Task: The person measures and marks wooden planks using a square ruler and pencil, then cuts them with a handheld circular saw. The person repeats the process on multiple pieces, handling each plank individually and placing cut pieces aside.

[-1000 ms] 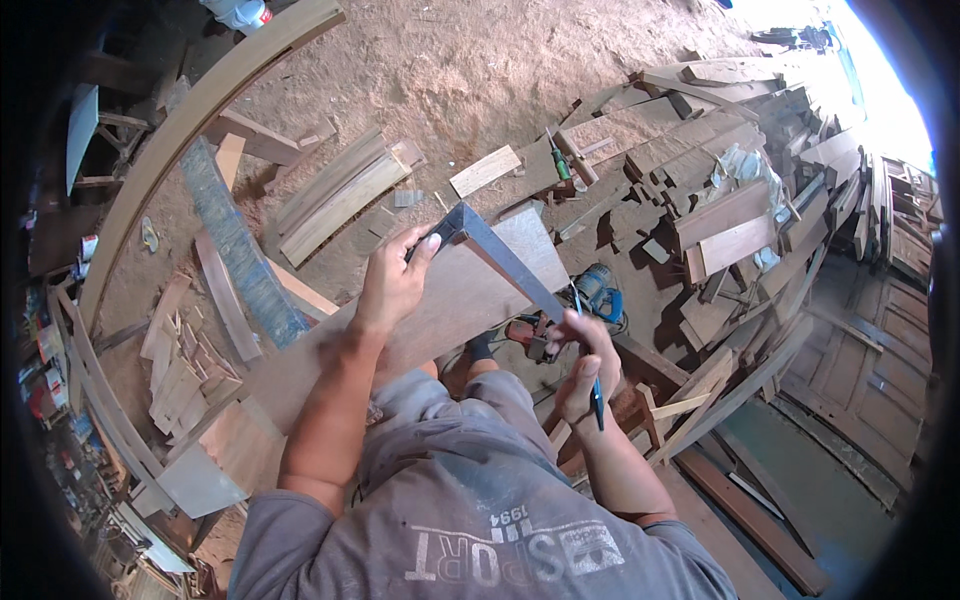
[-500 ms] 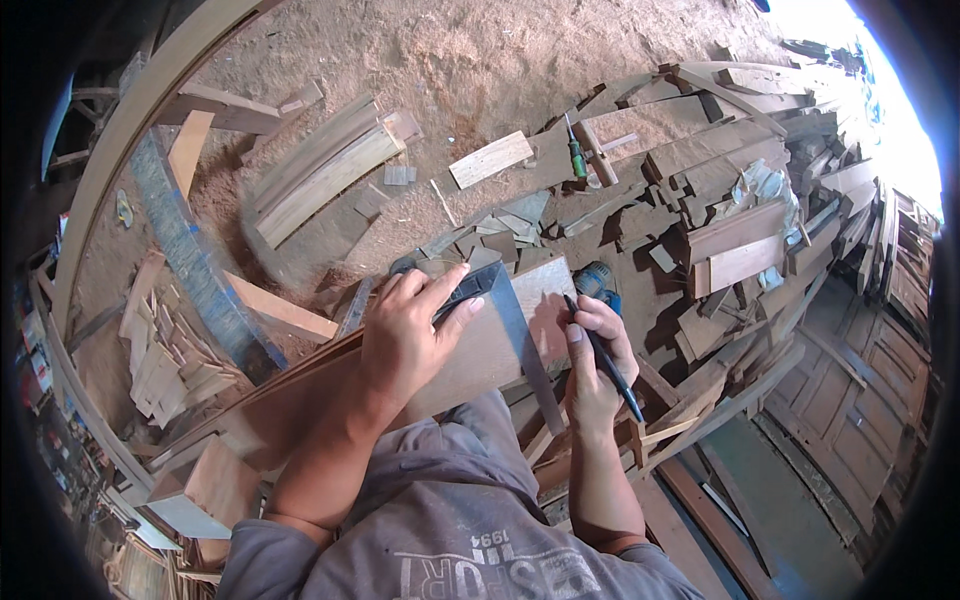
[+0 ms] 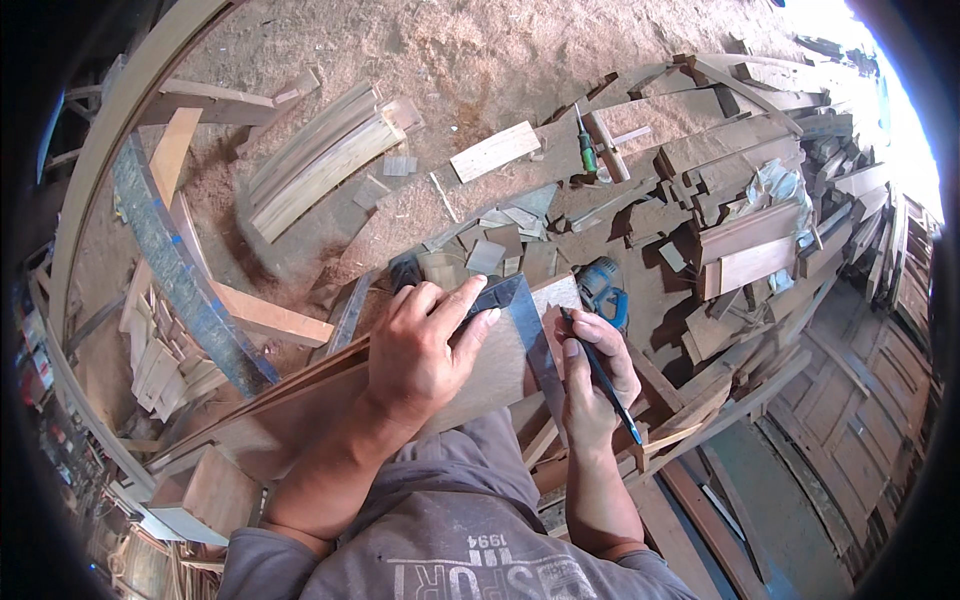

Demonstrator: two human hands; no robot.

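My left hand (image 3: 425,350) is closed on the dark stock of a try square (image 3: 490,298), pressing it along the far edge of a wooden board (image 3: 485,372). The square's metal blade (image 3: 543,372) crosses the board near its right end and sticks out past the near edge. Pinched in my right hand (image 3: 600,375) is a slim black pen (image 3: 612,393), its point on or just above the board's end, right of the blade. Whether the point touches the wood I cannot tell.
Beyond the board lie a blue power drill (image 3: 603,283), a green-handled screwdriver (image 3: 586,150) and wood offcuts (image 3: 505,225). Stacked timber (image 3: 750,240) fills the right side. A long blue-marked beam (image 3: 175,255) stands at left, near thin wood scraps (image 3: 165,365). Sawdust (image 3: 400,60) covers the ground.
The view has shifted slightly, and more of the drill shows. The square sits a little nearer the board's right end. The pen point has come closer to the blade.
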